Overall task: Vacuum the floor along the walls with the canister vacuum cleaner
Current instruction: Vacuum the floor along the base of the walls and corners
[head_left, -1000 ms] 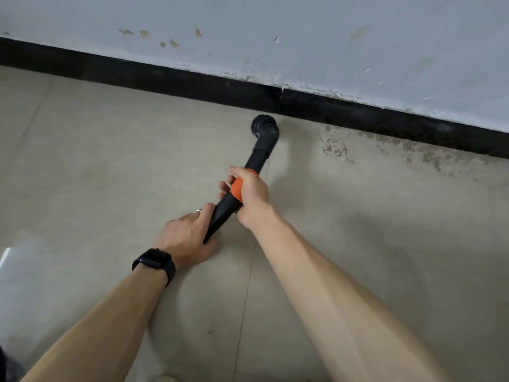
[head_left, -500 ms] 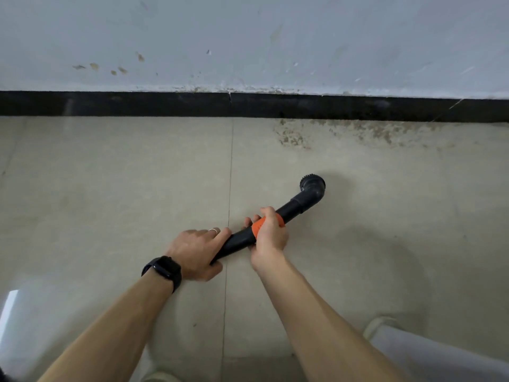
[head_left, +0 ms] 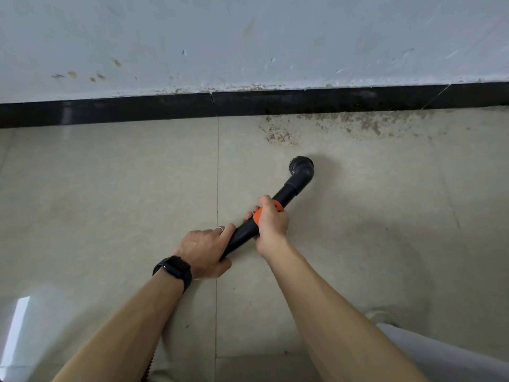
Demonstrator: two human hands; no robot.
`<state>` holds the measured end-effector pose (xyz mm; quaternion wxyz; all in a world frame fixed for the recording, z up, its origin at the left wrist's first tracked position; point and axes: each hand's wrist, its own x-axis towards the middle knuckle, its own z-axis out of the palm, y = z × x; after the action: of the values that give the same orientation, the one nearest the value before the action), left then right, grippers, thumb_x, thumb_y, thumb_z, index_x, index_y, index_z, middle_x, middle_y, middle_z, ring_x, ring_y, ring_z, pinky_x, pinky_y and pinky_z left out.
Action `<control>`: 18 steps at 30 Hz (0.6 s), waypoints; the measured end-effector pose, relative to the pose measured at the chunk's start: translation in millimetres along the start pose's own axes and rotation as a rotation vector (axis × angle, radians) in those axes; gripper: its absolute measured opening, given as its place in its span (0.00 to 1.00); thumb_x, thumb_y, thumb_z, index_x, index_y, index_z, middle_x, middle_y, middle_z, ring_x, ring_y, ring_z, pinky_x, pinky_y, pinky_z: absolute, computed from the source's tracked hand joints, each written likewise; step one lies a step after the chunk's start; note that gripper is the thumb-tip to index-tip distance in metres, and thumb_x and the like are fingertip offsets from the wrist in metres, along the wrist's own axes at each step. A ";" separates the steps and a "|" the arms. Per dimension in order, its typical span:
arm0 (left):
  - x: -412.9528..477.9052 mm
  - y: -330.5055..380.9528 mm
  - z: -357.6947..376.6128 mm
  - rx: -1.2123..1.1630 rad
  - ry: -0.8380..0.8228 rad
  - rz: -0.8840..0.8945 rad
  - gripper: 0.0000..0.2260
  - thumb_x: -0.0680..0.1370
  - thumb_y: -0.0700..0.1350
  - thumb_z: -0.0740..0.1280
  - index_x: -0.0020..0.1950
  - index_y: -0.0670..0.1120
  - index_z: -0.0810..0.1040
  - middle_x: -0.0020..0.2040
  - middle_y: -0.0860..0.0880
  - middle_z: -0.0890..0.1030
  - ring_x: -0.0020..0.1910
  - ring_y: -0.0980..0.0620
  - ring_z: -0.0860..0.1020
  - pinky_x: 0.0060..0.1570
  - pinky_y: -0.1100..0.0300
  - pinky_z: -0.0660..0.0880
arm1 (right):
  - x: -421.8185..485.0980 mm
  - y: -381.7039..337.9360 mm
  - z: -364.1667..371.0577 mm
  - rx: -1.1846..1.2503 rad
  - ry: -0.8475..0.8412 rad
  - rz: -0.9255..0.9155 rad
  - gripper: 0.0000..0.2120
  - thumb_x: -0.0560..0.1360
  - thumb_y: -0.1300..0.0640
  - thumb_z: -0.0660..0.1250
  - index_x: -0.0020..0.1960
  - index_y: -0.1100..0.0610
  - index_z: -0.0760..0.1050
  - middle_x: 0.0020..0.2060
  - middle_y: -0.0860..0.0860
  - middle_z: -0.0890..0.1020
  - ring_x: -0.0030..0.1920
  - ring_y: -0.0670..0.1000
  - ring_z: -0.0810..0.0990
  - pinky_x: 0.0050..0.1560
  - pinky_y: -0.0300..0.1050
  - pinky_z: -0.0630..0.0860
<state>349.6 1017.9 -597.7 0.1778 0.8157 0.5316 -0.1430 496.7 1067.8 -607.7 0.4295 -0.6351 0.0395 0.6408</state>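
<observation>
Pulled back from the black skirting board (head_left: 110, 111) it touched a second ago, the brush nozzle (head_left: 301, 165) now sits on the tile well short of it, just below the brown stains (head_left: 278, 135).

Head view: the vacuum wand (head_left: 287, 193) slants down and away from the skirting board, and its lower end vanishes inside the left hand (head_left: 205, 250). That hand's fingers are wrapped over the tube with the thumb beneath. The right hand (head_left: 271, 223) is curled round the orange collar (head_left: 256, 216), covering most of it. A ribbed reddish strip, probably the hose (head_left: 151, 365), peeks past the left forearm and is cut off by the frame's bottom edge. Whether the bristles touch the floor cannot be told.

The floor (head_left: 110, 202) is glossy beige tile, with one grout line running straight out from the skirting board. Above the board rises a scuffed pale wall (head_left: 275, 37). Bare tile lies between nozzle and skirting board and along it to both sides.
</observation>
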 end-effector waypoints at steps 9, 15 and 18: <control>11.4 1.0 2.1 -0.039 0.025 -0.063 0.19 0.72 0.52 0.64 0.58 0.46 0.64 0.45 0.51 0.77 0.40 0.43 0.78 0.34 0.56 0.68 | 18.5 -13.1 12.8 -0.101 -0.101 0.004 0.05 0.75 0.63 0.67 0.49 0.60 0.71 0.29 0.51 0.74 0.25 0.52 0.74 0.33 0.46 0.77; 15.3 -7.3 8.0 -0.084 0.073 -0.089 0.19 0.72 0.54 0.63 0.58 0.46 0.65 0.41 0.52 0.74 0.37 0.43 0.77 0.32 0.57 0.66 | 25.1 -15.5 28.8 -0.180 -0.150 -0.015 0.04 0.75 0.63 0.66 0.46 0.59 0.70 0.28 0.51 0.74 0.25 0.53 0.73 0.32 0.45 0.76; 16.6 -10.3 10.8 -0.100 0.085 -0.111 0.20 0.71 0.54 0.62 0.58 0.46 0.65 0.39 0.54 0.70 0.36 0.43 0.76 0.32 0.58 0.65 | 28.8 -15.3 35.9 -0.214 -0.154 -0.033 0.04 0.75 0.63 0.66 0.45 0.59 0.70 0.28 0.50 0.74 0.25 0.53 0.73 0.32 0.44 0.76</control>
<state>346.2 1030.6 -615.8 0.1875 0.7806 0.5893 -0.0912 482.9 1113.2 -617.8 0.3717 -0.6268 -0.0726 0.6810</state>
